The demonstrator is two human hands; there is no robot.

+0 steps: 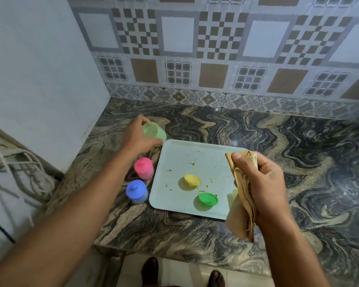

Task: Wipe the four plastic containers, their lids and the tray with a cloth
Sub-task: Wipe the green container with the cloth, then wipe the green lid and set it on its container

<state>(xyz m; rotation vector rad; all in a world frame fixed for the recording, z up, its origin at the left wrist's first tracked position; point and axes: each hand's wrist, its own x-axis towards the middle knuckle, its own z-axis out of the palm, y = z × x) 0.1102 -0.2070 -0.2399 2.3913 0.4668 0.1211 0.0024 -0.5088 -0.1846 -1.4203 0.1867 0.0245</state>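
My left hand (136, 136) grips a lidless pale green container (154, 131), held tilted just beyond the tray's far left corner. My right hand (261, 177) holds a folded tan cloth (244, 195) over the tray's right edge. The pale tray (174, 160) lies on the counter with brown crumbs and stains on it. A yellow lid (192, 180) and a green lid (208, 198) rest on the tray. A yellowish container (234, 193) shows partly behind the cloth. Left of the tray stand a pink-lidded container (143, 168) and a blue-lidded container (136, 191).
The marbled stone counter (298, 183) runs right and back to a patterned tile wall (216, 48). A plain white wall (39, 79) closes the left side, with cables (25, 172) beside the counter's left end. My feet (149, 270) show below the counter's front edge.
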